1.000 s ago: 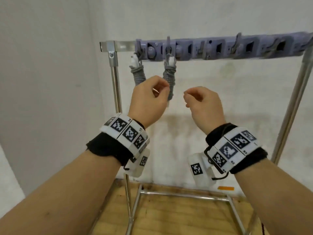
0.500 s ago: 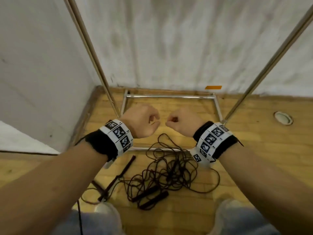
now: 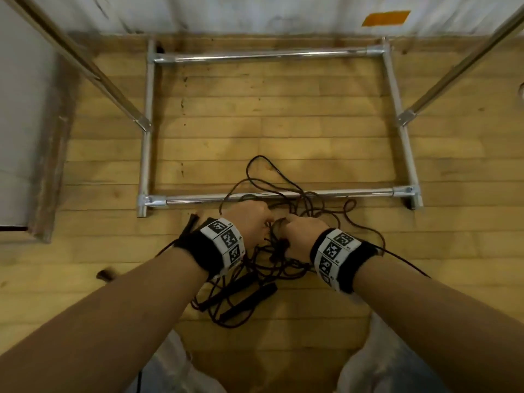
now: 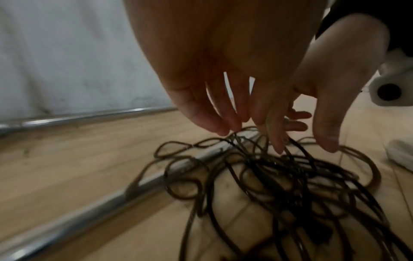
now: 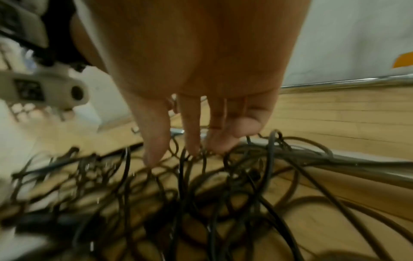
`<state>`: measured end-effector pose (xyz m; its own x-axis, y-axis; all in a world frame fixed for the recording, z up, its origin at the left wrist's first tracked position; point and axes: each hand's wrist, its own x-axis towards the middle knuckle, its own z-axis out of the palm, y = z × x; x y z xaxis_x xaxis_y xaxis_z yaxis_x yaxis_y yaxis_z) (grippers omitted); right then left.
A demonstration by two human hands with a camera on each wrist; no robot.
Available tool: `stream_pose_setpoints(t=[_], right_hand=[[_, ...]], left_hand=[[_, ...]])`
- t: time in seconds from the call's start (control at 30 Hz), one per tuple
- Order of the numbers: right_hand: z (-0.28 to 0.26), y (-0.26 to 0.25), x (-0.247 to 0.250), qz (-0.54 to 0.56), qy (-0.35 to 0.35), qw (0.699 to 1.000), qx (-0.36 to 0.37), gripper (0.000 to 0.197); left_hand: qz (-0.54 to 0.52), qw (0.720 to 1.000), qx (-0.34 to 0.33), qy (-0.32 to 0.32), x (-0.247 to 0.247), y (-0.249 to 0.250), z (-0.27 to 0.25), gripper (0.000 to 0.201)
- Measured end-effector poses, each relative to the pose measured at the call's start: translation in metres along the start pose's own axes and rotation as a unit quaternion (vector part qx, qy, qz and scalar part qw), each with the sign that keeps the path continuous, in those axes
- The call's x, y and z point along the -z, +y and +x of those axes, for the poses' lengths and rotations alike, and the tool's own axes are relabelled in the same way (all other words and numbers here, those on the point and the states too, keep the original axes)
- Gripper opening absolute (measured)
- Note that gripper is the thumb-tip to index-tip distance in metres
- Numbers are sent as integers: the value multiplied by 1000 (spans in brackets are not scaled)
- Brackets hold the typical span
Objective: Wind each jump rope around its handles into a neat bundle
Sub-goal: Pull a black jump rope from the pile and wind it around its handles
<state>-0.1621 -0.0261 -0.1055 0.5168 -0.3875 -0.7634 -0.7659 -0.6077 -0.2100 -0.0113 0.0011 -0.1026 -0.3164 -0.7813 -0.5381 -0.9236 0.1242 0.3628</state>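
Note:
A tangle of black jump ropes (image 3: 286,251) lies on the wooden floor, partly draped over the front bar of a metal rack base. Two black handles (image 3: 246,290) lie side by side near my knees, and another handle (image 3: 190,224) sticks out left of my left wrist. My left hand (image 3: 251,219) reaches down into the pile; its straight fingers (image 4: 232,123) touch the top cords (image 4: 279,176). My right hand (image 3: 302,229) is just beside it, fingers (image 5: 156,150) pointing down among the loops (image 5: 201,185). Neither hand visibly grips a cord.
The rack's chrome base frame (image 3: 312,195) forms a rectangle on the floor ahead, with slanted uprights (image 3: 453,69) on both sides. A white wall with an orange tape mark (image 3: 385,17) is behind it. My knees (image 3: 391,364) are at the bottom edge.
The view dropped from the hook rail to the floor. Both hands came down from closed fists in the air onto the rope pile, and their fingers straightened.

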Motion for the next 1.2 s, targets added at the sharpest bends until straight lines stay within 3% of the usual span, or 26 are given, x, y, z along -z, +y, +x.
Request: stream_pose_setpoints(t=[0.13, 0.23, 0.33, 0.47, 0.63, 0.77, 0.97, 1.07, 1.13, 1.2], right_hand=[[13, 9, -26, -5, 47, 999, -10, 24], [19, 14, -38, 64, 103, 993, -6, 26], [16, 12, -50, 109, 154, 982, -8, 33], [9, 14, -38, 200, 265, 943, -4, 17], [-6, 16, 13, 317, 270, 909, -11, 13], [-45, 7, 60, 326, 345, 880, 7, 23], [-144, -40, 133, 368, 477, 793, 99, 21], [-194, -66, 162, 381, 530, 747, 127, 19], [-224, -82, 178, 418, 549, 708, 150, 19], [-252, -97, 192, 488, 548, 651, 195, 21]], left_hand=[[42, 999, -9, -9, -39, -7, 13, 37], [85, 996, -3, -24, -53, -7, 19, 31], [69, 998, -16, 1, -50, -10, 24, 31], [-57, 993, -15, 107, -20, -14, 17, 23], [-154, 968, 18, 197, 40, 2, -7, 10], [-169, 949, 44, 264, 92, 19, -40, 17], [-243, 925, 67, 283, 152, 45, -114, 18], [-337, 895, 42, 291, 173, 66, -152, 7], [-389, 881, 1, 271, 188, 86, -175, 17], [-410, 880, -36, 236, 201, 107, -194, 23]])
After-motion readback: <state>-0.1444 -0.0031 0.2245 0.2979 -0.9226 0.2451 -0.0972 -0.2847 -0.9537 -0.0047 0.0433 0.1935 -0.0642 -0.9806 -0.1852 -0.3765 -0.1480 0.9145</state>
